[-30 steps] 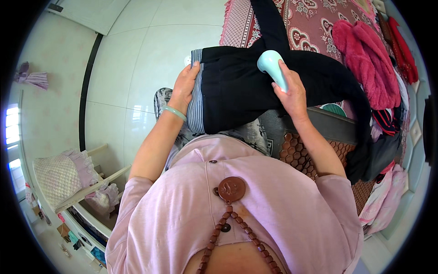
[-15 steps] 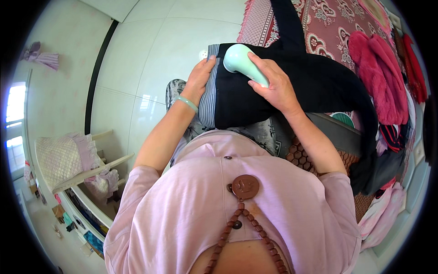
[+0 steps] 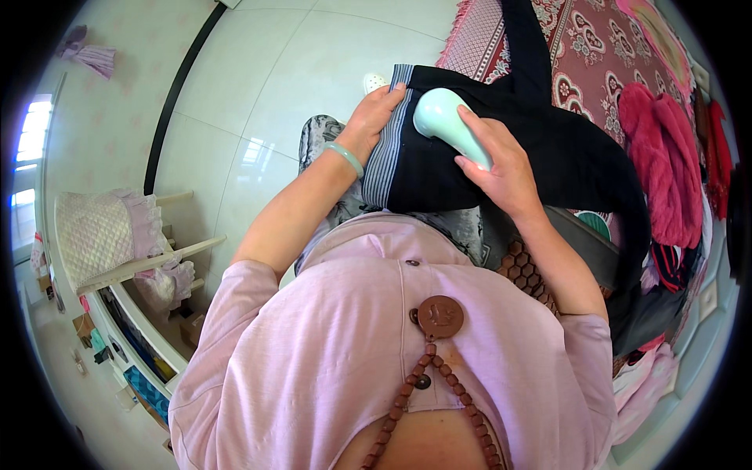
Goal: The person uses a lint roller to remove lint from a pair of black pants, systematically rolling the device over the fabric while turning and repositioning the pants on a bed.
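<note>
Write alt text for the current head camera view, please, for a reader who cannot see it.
The right hand holds a mint-green handheld device over a black garment, while the left hand grips its striped edge. A fluffy pink garment lies on the patterned red cover at right.

At right, a fluffy pink garment [image 3: 664, 168] lies on a patterned red cloth [image 3: 583, 39]; at left, a quilted cover [image 3: 94, 239] drapes a white chair [image 3: 184, 253].
</note>
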The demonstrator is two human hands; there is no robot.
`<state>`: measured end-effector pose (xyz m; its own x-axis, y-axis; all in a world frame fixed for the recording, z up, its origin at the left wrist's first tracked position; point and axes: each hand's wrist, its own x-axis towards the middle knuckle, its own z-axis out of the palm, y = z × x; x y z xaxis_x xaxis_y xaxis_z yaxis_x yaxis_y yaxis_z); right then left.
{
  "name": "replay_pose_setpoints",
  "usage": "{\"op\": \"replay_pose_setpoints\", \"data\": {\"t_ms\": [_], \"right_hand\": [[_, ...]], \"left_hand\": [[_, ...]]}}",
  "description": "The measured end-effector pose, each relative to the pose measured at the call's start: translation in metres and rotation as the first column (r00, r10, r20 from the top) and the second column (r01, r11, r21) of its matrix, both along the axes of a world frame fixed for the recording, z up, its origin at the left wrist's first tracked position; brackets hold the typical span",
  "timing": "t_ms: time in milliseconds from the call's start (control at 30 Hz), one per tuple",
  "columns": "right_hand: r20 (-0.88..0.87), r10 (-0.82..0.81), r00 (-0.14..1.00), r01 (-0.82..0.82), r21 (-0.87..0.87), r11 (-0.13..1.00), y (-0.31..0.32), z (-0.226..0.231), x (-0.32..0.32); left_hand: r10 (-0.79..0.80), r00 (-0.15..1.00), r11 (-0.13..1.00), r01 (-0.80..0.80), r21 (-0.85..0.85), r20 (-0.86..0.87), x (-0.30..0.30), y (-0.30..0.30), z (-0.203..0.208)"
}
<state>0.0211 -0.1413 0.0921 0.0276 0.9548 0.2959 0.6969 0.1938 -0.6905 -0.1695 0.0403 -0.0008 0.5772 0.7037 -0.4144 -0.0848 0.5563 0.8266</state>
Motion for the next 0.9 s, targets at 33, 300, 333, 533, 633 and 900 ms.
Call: {"op": "replay_pose_setpoints", "data": {"t_ms": [33, 300, 333, 533, 633, 900], "right_hand": [[-0.017, 0.007, 1.000, -0.007, -0.007, 1.000, -0.002, 0.001, 0.002], [-0.010, 0.090, 0.996, -0.089, 0.049, 0.995, 0.003, 0.005, -0.010], [0.007, 0.089, 0.996, -0.089, 0.048, 0.995, 0.005, 0.007, -0.014], [0.112, -0.031, 0.993, 0.025, 0.055, 0.998, 0.008, 0.004, -0.004], [0.075, 0.007, 0.997, -0.014, 0.086, 0.996, -0.007, 0.007, -0.010], [0.200, -0.013, 0.980, -0.005, 0.087, 0.996, 0.000, 0.005, -0.005]], "left_hand": [[0.002, 1.000, 1.000, -0.002, -0.003, -0.005, -0.001, 0.000, 0.000], [0.031, 0.997, 1.000, -0.031, 0.000, -0.075, 0.001, -0.003, 0.016], [0.039, 0.996, 0.999, -0.040, -0.010, -0.086, 0.000, -0.003, 0.018], [0.106, 0.977, 0.942, -0.038, -0.334, 0.187, -0.044, -0.045, 0.046], [0.120, 0.976, 0.949, -0.059, -0.310, 0.181, -0.060, -0.066, 0.050], [0.231, 0.948, 0.925, -0.143, -0.352, 0.221, -0.055, -0.074, 0.037]]}}
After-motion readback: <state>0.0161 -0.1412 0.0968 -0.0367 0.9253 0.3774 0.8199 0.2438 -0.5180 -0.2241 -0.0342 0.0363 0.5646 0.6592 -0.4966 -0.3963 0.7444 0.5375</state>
